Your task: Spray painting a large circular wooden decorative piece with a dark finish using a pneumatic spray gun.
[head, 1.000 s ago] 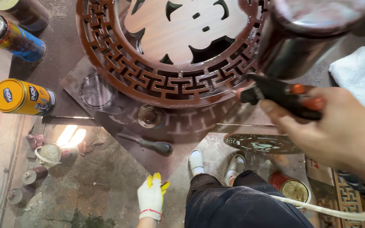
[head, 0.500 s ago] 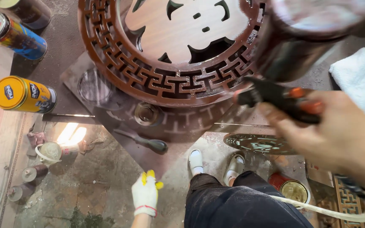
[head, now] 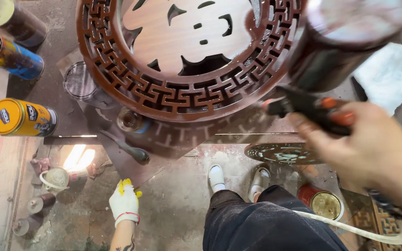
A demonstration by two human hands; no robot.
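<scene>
A round carved wooden panel [head: 182, 100] with a fretwork border, stained dark red-brown, lies on the workbench ahead of me. My right hand [head: 373, 153], bare, grips a spray gun [head: 312, 109] with a black body and orange trigger parts; its large dark cup [head: 345, 42] rises in front of the panel's right rim. An air hose [head: 350, 227] trails from it past my leg. My left hand [head: 125, 202], in a white glove with yellow fingertips, hangs low beside my left leg, fingers loosely apart, holding nothing.
Spray cans lie at left: a yellow one [head: 22, 118], a blue one [head: 10, 56], a dark one [head: 12, 18]. A clear lid [head: 80, 81], a small jar [head: 131, 120], a dark-handled tool [head: 126, 148], a white rag [head: 387, 76], a floor tin [head: 324, 204].
The view has shifted slightly. My gloved left hand has drifted a little to the left and lower. The right hand keeps the spray gun near the panel's right rim.
</scene>
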